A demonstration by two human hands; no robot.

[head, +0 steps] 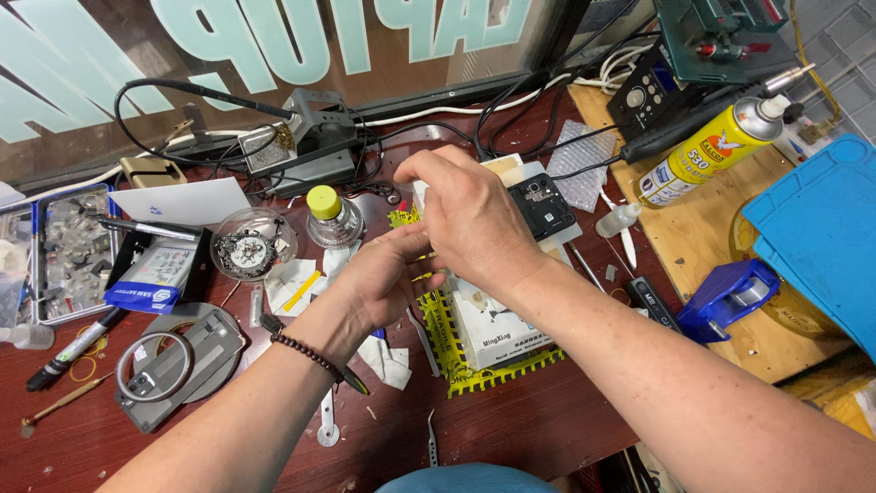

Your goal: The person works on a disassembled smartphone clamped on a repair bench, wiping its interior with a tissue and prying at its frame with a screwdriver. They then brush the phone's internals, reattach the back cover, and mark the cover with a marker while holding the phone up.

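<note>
The opened phone (545, 206), its dark inside showing, lies on a white pad (488, 319) mid-counter (547, 420), just past both hands. The right hand (470, 219) arches above it, fingers curled; the left hand (383, 274) pinches something beneath, perhaps a small part, hidden from view. A yellow-capped bottle (330, 217) stands near the left hand.

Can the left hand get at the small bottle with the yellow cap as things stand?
Probably yes: the small bottle with the yellow cap stands just beyond the left hand, upright, with nothing between them.
</note>
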